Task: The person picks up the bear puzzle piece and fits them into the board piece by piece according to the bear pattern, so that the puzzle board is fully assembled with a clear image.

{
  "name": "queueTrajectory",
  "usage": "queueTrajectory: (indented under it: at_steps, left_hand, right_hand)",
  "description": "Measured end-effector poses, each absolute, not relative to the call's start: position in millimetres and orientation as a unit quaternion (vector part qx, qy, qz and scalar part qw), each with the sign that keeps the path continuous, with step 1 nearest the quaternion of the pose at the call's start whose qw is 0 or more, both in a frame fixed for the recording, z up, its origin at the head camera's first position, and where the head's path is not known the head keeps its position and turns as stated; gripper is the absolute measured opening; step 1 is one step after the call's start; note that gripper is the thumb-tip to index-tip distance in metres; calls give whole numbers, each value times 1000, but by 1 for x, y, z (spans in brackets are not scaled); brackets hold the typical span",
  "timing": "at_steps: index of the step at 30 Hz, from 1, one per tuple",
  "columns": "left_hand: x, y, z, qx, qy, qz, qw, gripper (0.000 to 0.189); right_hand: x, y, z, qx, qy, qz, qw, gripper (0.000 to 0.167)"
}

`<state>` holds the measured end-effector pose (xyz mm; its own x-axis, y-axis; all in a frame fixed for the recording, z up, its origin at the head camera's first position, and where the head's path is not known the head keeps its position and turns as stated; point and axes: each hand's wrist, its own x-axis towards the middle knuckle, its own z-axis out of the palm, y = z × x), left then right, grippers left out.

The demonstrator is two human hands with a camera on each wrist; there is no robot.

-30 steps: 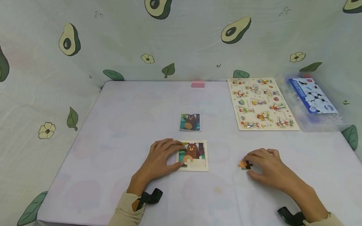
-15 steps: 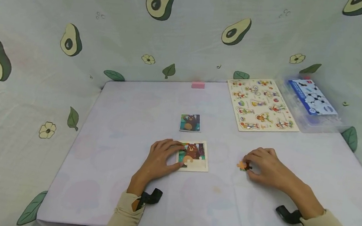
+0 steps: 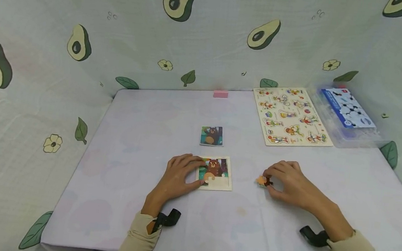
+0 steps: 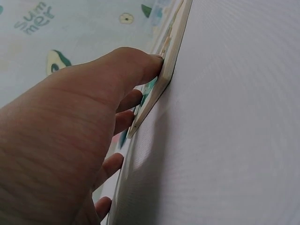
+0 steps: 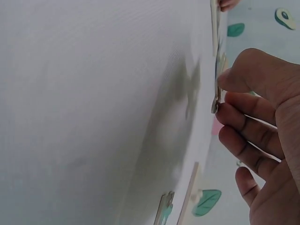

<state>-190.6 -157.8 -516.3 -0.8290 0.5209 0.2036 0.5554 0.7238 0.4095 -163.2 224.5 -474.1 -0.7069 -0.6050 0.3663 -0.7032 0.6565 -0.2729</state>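
Note:
A small wooden tray puzzle (image 3: 219, 183) with a brown bear picture lies mid-table, its lower right area bare wood. My left hand (image 3: 177, 177) rests on its left side, thumb and fingertips spread and pressing on its face; the left wrist view has the thumb (image 4: 157, 61) near the board's edge. To the right, my right hand (image 3: 289, 186) pinches an orange and brown jigsaw piece (image 3: 261, 181) between thumb and fingers. From the right wrist view the piece (image 5: 216, 101) appears edge-on, raised over its shadow. A square bear picture card (image 3: 212, 136) lies behind the tray.
At the back right are a large wooden figure puzzle board (image 3: 291, 117) and a clear plastic box (image 3: 352, 136) with a blue and white sheet (image 3: 350, 107). A pink block (image 3: 221, 94) sits at the back edge. The right wrist view shows a thin teal-topped piece (image 5: 164, 208).
My right hand has moved a little left with the jigsaw piece, which has turned slightly in the fingers. The left hand and the tray puzzle have stayed in place.

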Motion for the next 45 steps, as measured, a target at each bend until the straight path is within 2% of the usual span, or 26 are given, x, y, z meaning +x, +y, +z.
queueTrajectory:
  at_steps: [19,29,45]
  left_hand:
    - [-191,-155,-516,-292,-927,-232,39,53]
    - [-191,-156,-515,-292,-930,-223,31,55]
    - [-191,-158,-514,-287,-934,-214,23,55]
  right_hand:
    - [-172,193,-469,390,-890,205,117,25]
    - [-176,174,-466,405,-882,222,90,22]
    - [-180,144,-468,434,-866,234,82,24]
